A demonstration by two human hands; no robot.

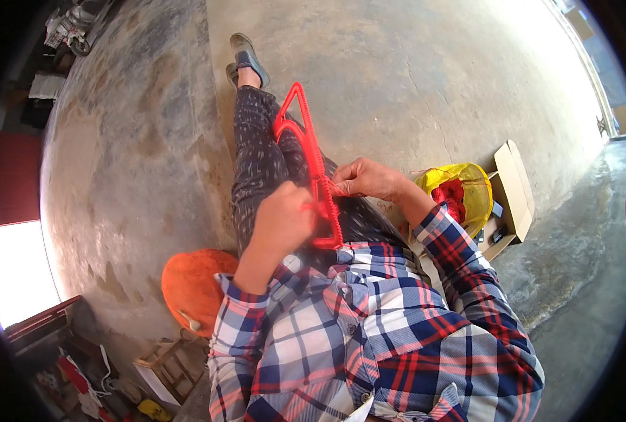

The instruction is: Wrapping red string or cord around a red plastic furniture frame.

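A long red frame (309, 141) with ridged edges and a pointed far end lies over my lap and legs. It looks bound with red cord along its sides. My left hand (285, 218) is closed in a fist at the frame's near left side, with red showing at its fingers; what lies inside the fist is partly hidden. On the other side, my right hand (364, 178) pinches a thin red strand close against the frame's edge. Both forearms are in plaid sleeves.
To my right, a yellow basket-like container (478, 193) holds red cord (450, 198), beside an open cardboard box (513, 190). An orange round seat or cushion (193, 285) is at my left. A wooden stool (176, 366) stands lower left. My outstretched legs rest over the concrete floor (369, 77).
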